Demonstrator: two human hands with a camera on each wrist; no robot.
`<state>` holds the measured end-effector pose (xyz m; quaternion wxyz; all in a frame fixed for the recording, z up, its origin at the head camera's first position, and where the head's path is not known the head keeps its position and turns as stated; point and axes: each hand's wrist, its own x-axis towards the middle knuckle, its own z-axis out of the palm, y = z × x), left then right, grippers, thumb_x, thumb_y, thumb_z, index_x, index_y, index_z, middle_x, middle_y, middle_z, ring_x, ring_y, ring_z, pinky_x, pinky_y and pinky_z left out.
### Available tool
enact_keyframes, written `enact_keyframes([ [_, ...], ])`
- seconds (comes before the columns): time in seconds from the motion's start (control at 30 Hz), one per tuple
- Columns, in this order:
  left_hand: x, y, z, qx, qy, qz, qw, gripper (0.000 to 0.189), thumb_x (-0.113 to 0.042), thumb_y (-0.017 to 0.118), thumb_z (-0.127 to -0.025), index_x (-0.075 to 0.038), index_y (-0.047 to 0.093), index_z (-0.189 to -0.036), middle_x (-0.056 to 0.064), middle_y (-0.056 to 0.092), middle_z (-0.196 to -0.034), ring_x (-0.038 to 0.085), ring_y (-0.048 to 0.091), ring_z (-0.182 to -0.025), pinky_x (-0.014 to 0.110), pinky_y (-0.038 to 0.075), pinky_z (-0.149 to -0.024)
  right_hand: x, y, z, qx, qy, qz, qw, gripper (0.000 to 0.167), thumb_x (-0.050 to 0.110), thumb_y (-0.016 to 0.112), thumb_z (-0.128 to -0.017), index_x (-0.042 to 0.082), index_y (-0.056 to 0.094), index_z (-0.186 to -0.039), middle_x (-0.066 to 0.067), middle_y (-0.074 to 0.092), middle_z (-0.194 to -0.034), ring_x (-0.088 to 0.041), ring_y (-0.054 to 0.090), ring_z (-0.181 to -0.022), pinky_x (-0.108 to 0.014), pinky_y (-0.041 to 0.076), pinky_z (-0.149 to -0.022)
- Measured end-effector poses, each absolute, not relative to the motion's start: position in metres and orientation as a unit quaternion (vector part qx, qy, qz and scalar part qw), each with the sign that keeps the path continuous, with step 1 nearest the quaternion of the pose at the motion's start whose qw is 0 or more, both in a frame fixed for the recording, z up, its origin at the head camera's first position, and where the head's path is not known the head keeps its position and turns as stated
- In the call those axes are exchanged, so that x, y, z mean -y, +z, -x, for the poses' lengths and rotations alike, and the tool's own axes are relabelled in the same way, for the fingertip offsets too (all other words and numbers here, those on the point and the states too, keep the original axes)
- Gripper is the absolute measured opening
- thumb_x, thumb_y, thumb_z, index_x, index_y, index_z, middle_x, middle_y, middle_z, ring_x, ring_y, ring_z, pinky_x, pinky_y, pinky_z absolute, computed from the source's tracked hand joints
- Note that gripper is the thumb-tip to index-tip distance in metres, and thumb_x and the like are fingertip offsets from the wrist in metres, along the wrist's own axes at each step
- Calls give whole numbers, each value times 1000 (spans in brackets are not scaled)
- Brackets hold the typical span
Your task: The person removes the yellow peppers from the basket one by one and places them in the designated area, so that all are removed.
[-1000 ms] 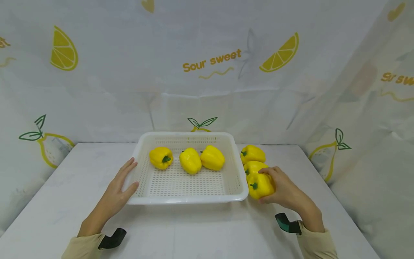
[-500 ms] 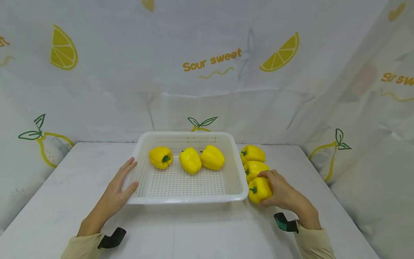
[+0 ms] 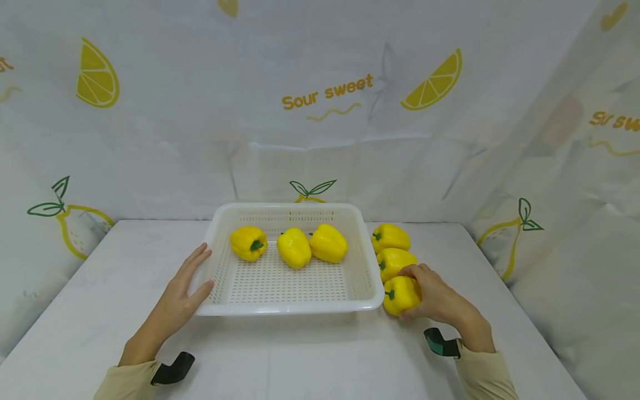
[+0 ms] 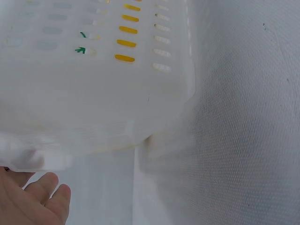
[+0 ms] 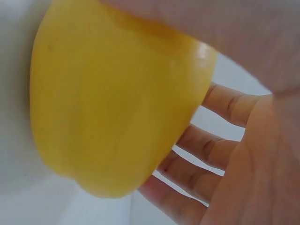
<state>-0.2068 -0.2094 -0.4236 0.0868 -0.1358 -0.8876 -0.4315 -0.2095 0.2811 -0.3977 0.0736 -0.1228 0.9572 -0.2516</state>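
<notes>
A white plastic basket stands on the table, with three yellow bell peppers inside: one at the left, one in the middle and one at the right. My left hand touches the basket's left side, fingers and thumb spread; the left wrist view shows its fingers by the rim. On the other side, my right hand grips a yellow bell pepper beside the basket's near right corner. The right wrist view shows that pepper between thumb and fingers, its stem hidden.
Two more yellow bell peppers, a farther one and a nearer one, lie in a row along the basket's right side. A lemon-print cloth hangs behind the white table.
My right hand has brought its pepper slightly toward me and down, baring more of the pepper behind it. The left hand and the basket have stayed put.
</notes>
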Motion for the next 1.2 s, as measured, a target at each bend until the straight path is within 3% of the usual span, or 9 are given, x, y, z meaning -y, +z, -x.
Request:
enact_keyframes([
  [0.5, 210, -423, 206, 887, -433, 133, 87, 63, -9, 57, -93, -2, 34, -151, 16, 19, -165, 48, 20, -148, 74, 22, -111, -287, -391, 208, -950, -275, 121, 82, 78, 28, 92, -65, 1, 54, -129, -19, 53, -125, -37, 51, -115, -61, 45, -101],
  [0.73, 210, -423, 206, 888, -430, 134, 90, 63, -8, 57, -93, -2, 34, -151, 17, 20, -165, 48, 21, -148, 73, 22, -111, -288, -381, 203, -947, -288, 119, 74, 79, 34, 87, -72, 2, 50, -134, -20, 52, -133, -42, 48, -123, -64, 43, -101],
  [0.97, 210, -422, 206, 890, -429, 131, 85, 63, -9, 57, -93, -3, 34, -151, 16, 19, -165, 48, 20, -148, 73, 22, -112, -287, -378, 201, -947, -286, 145, 34, 66, 32, 80, -83, 2, 50, -133, -17, 56, -132, -40, 52, -120, -63, 45, -99],
  [1.2, 211, -424, 207, 886, -434, 137, 86, 63, -9, 57, -93, -3, 34, -151, 16, 19, -165, 48, 20, -148, 74, 21, -112, -283, -379, 202, -944, -282, 170, -13, 59, 28, 77, -86, 1, 52, -131, -17, 61, -129, -37, 58, -115, -60, 48, -97],
])
